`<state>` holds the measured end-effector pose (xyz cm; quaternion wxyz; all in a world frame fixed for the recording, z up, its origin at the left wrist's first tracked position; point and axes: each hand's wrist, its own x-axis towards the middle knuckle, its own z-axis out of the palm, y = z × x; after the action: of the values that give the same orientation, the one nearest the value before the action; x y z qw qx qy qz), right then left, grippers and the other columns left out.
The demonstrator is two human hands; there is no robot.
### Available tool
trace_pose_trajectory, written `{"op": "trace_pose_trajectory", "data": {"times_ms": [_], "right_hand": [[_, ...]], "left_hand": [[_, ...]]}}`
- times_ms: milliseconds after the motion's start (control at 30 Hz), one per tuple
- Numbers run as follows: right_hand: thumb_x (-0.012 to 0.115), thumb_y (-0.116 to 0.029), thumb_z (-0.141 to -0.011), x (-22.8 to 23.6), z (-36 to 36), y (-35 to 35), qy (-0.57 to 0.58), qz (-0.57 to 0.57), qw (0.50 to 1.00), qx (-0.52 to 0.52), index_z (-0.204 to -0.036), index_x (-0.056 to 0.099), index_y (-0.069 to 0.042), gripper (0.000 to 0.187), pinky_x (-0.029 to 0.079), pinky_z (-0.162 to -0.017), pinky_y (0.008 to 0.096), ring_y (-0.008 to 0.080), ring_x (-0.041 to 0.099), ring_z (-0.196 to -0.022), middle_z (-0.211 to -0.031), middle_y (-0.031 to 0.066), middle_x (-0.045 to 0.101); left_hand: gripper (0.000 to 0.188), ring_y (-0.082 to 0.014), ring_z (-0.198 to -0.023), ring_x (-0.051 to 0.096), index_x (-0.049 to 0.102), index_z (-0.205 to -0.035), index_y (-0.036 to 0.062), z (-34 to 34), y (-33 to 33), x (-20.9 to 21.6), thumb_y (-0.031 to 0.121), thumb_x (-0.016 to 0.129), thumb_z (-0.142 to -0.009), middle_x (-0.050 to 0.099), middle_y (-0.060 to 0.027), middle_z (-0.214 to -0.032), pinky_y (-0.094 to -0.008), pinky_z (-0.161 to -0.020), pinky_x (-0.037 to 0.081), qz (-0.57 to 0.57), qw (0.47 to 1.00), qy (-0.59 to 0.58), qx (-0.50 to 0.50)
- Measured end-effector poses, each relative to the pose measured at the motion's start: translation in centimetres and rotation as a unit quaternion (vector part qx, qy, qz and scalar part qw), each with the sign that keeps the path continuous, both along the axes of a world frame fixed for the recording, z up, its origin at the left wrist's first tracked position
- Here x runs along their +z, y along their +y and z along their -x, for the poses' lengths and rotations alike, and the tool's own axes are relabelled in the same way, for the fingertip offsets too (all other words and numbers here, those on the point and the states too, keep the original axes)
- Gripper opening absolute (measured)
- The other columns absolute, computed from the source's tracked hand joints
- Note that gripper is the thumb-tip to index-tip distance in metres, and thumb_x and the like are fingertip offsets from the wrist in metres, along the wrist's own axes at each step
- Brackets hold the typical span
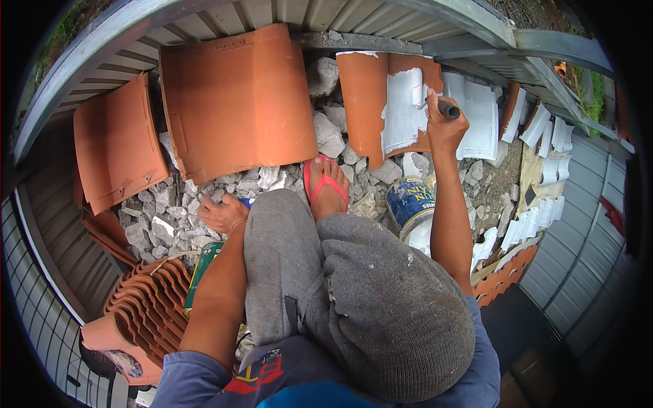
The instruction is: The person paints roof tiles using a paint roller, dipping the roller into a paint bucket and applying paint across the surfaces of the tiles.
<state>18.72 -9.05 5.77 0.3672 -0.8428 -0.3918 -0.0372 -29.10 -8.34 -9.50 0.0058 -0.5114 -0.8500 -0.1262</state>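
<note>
My right hand point(445, 126) grips the black handle of what looks like a small paint roller point(417, 88). Its white head lies against a clay roof tile point(362, 102), partly coated in white paint. Bare orange shows along that tile's left side and lower right. My left hand point(221, 213) is low over the broken rubble by my left knee, fingers apart, holding nothing that I can see. A small blue thing point(247, 202) shows between that hand and my knee. A blue paint can point(410, 201), smeared with white, stands below the painted tile.
Unpainted orange tiles point(235, 102) lean at the left, with stacked ones point(146, 306) below them near a green can point(204, 268). White-painted tiles point(479, 119) and smaller pieces point(534, 221) lie rightward. Rubble point(170, 221) covers the ground; a metal frame point(469, 20) and corrugated sheets surround it.
</note>
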Motion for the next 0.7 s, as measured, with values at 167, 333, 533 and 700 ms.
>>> {"op": "trace_pose_trajectory", "data": {"times_ms": [167,333,533,700], "right_hand": [[0.082,-0.02,-0.087,0.6,3.4,0.3,0.025,0.017,1.0,0.003,-0.078,0.07,0.003,0.027,0.05,-0.058,0.031,0.0184,0.064,-0.059,-0.066,0.0117,0.068],[0.081,-0.02,-0.09,3.7,6.2,0.6,0.152,-0.015,0.987,0.057,-0.085,0.072,0.003,0.026,0.049,-0.057,0.0262,0.0106,0.064,-0.062,-0.068,0.0072,0.069],[0.081,-0.015,-0.086,1.3,2.9,0.3,0.005,0.059,0.99,0.128,-0.088,0.072,0.003,0.02,0.054,-0.066,0.0344,0.0279,0.072,-0.069,-0.078,0.0157,0.073],[0.076,-0.014,-0.089,1.0,-1.7,-0.4,-0.068,0.108,0.987,0.096,-0.093,0.073,0.003,0.018,0.053,-0.063,0.0308,0.0173,0.069,-0.067,-0.075,0.0131,0.072]], "left_hand": [[0.045,-0.0363,-0.105,0.055,0.066,-0.117,0.0102,-0.1,0.1,0.4,0.029,0.057,-0.077,0.053,-0.0158,-0.112,-0.0497,-0.092,0.045,0.015,1.0,0.0,0.003],[0.045,-0.0366,-0.104,0.054,0.066,-0.117,0.0098,-0.2,0.2,0.5,0.029,0.057,-0.077,0.053,-0.0161,-0.112,-0.0498,-0.092,0.045,0.022,1.0,0.0,0.01],[0.046,-0.0362,-0.104,0.054,0.065,-0.118,0.0093,-0.4,0.1,0.8,0.029,0.057,-0.077,0.053,-0.0158,-0.112,-0.0497,-0.091,0.045,0.025,1.0,-0.008,0.013],[0.047,-0.036,-0.105,0.054,0.064,-0.121,0.0095,-0.4,0.1,0.2,0.029,0.057,-0.078,0.052,-0.0159,-0.113,-0.0498,-0.093,0.044,0.022,1.0,-0.009,0.001]]}}
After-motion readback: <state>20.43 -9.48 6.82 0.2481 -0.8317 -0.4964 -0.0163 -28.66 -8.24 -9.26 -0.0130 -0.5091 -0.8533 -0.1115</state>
